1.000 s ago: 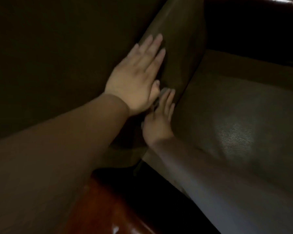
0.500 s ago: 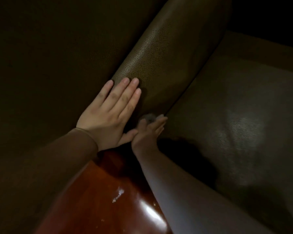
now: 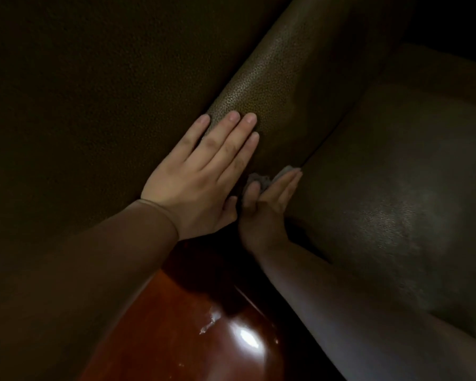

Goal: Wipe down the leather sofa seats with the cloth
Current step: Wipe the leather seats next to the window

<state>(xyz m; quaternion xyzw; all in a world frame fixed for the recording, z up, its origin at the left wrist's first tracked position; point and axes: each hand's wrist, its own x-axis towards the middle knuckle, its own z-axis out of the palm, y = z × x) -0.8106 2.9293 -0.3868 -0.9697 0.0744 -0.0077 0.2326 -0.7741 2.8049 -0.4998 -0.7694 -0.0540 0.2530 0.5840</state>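
The cloth (image 3: 270, 179) — small, limp, probably light — bunches under the right hand (image 3: 267, 207) at the sofa (image 3: 259, 97) seam, best pinned beneath flat fingers, while the left hand (image 3: 201, 174) lies flat, holding nothing, just beside it.

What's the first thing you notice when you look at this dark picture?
The brightest thing is the left hand, lying flat with straight fingers on the rounded leather cushion in the middle. Right beside it, in shadow, the right hand presses a small grey cloth into the seam next to the seat. Below them, shiny red-brown wood catches a spot of light.
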